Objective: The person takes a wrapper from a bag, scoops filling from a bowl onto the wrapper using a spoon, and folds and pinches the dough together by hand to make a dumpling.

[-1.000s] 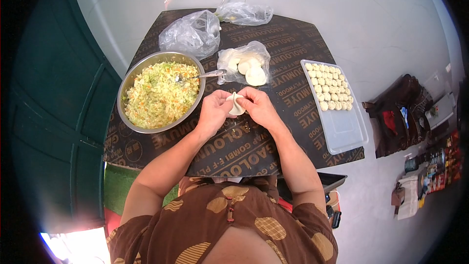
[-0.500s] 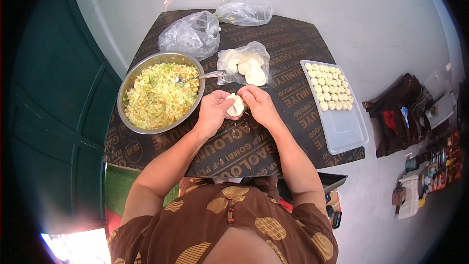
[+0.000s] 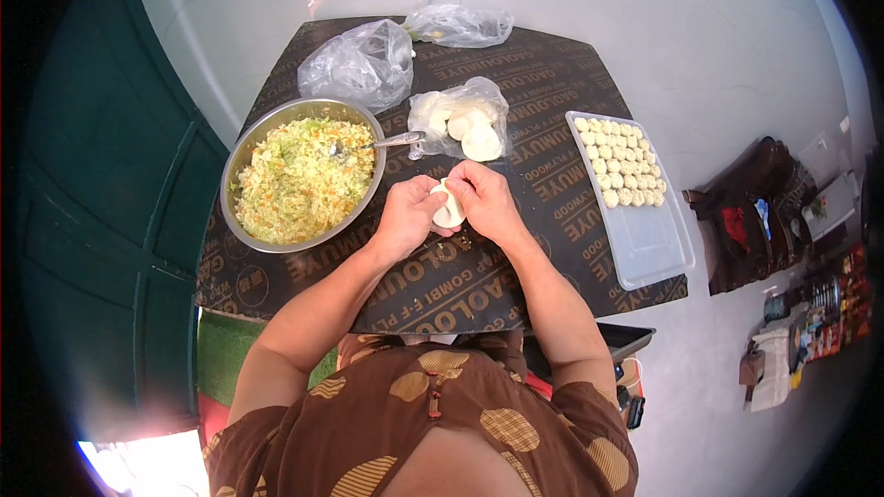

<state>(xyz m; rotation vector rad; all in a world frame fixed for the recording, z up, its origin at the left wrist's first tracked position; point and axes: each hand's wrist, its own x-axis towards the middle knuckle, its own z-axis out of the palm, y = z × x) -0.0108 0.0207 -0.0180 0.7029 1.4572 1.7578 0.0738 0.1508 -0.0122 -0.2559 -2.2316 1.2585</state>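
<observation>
Between my hands is a pale dumpling (image 3: 448, 210), held over the front middle of the dark table. My left hand (image 3: 407, 215) supports it from the left, with the thumb on its face. The fingers of my right hand (image 3: 484, 202) pinch its upper right edge. Whatever filling it holds is hidden. Just beyond my hands lies a clear plastic bag (image 3: 428, 109) with several round dough wrappers (image 3: 480, 141) in it. To the left stands a steel bowl (image 3: 236, 217) of chopped vegetable filling (image 3: 299, 184), with a metal spoon (image 3: 396, 140) resting in it.
At the table's right edge, a translucent tray (image 3: 652, 248) carries rows of shaped dumplings (image 3: 619, 161) in its far half. Two crumpled plastic bags (image 3: 359, 64) lie at the back of the printed plywood table (image 3: 543, 97). Crumbs dot the surface below my hands.
My right hand has shifted slightly, its fingers now closer in over the dumpling's edge. The dumpling has turned a little and shows a smoother, rounder face.
</observation>
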